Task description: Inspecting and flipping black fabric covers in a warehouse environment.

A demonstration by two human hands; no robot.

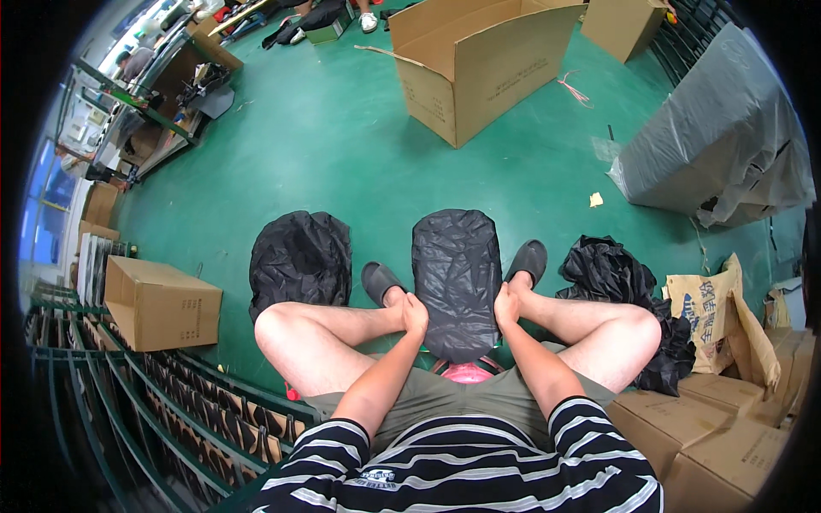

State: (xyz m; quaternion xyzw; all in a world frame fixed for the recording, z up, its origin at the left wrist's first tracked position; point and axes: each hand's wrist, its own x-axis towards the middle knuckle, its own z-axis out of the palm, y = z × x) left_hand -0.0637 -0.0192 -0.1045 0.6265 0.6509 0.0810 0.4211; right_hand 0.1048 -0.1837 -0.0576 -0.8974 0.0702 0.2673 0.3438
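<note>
Between my legs stands a long rounded piece covered in thin, wrinkled black fabric [456, 274]; what the cover encloses is hidden. My left hand [416, 315] grips its left edge near the lower half. Opposite it, my right hand [506, 304] is closed on the right edge, the fingertips tucked out of sight. To the left, beyond my knee, lies another black fabric piece [301, 261], rounded and creased. A loose heap of black fabric [609, 272] rests by my right knee.
A big open carton [487, 85] stands ahead on the green floor [333, 128]. Grey plastic sheeting [710, 128] drapes a bulky stack at right. Cartons [676, 419] and a torn paper sack [705, 316] sit near my right side. Green racks [188, 419] and a carton [167, 303] line the left.
</note>
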